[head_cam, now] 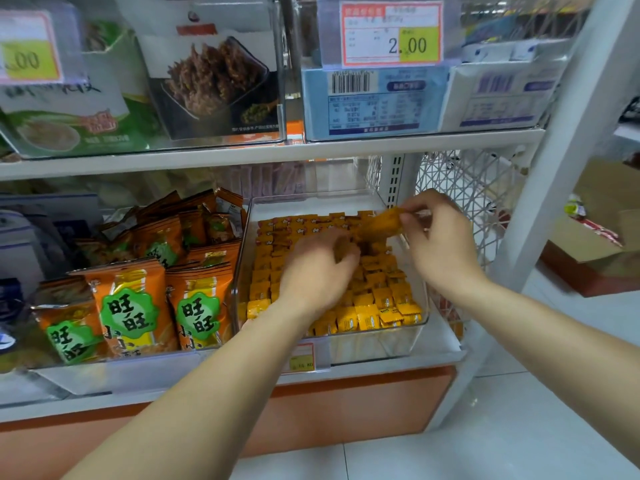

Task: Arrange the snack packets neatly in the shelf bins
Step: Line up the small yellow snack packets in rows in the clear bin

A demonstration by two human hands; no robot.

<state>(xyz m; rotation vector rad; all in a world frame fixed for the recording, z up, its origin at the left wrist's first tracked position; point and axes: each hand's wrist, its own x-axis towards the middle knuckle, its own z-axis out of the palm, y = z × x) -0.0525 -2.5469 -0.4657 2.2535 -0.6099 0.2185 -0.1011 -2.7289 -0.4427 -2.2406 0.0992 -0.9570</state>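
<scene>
Bin (408,336): clear, smooth, glossy plastic.
Small packets (367,317): shiny, crinkled yellow film.
Orange bags (128,306), left: glossy printed film.
Shelf (242,154): white painted metal, matt.
Floor (485,445): glossy tile.

White shelf (446,346) w/ clear bins (375,341) side by side.

A clear bin (410,329) on the lower shelf (381,367) is filled with small yellow packets (367,315). The left hand (317,273) lies palm down on them, fingers (341,258) bent into the pile; whether it grips any cannot be told. The right hand (441,239) pinches a blurred yellow packet (381,225) above the bin's back right corner. Orange snack bags (130,306) stand in the next bin to the left.
</scene>
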